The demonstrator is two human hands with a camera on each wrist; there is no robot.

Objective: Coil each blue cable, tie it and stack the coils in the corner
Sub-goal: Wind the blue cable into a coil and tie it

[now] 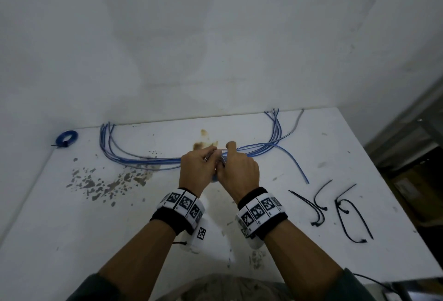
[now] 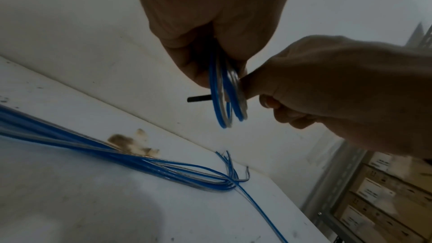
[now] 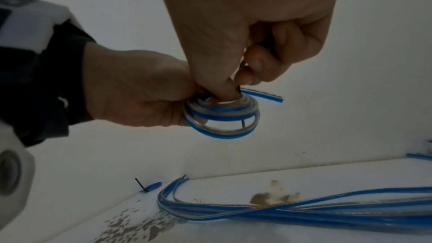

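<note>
1. Both hands are raised above the white tabletop (image 1: 263, 216), pressed close together around a small blue cable coil (image 3: 222, 117).
2. Left hand (image 1: 196, 171): fingers (image 2: 187, 58) curled tight, pinching one side of the coil so the loops hang down edge-on below them.
3. Right hand (image 1: 239, 171): fingers (image 3: 254, 66) curled, pinching a black zip tie (image 2: 200, 98) that runs through the loops. Its tip sticks out on the far side of the coil, away from the right fingers.
4. A short free cable end (image 3: 264, 95) pokes out just beyond the right fingers.
5. Loose blue cables (image 1: 143, 160) lie in a long curve on the tabletop, below and beyond the fingers.
6. A tied coil (image 1: 67, 138) sits in the far left corner, well apart from the left fingers.
7. Spare black zip ties (image 1: 345, 212) lie off to the right of the right fingers.
</note>
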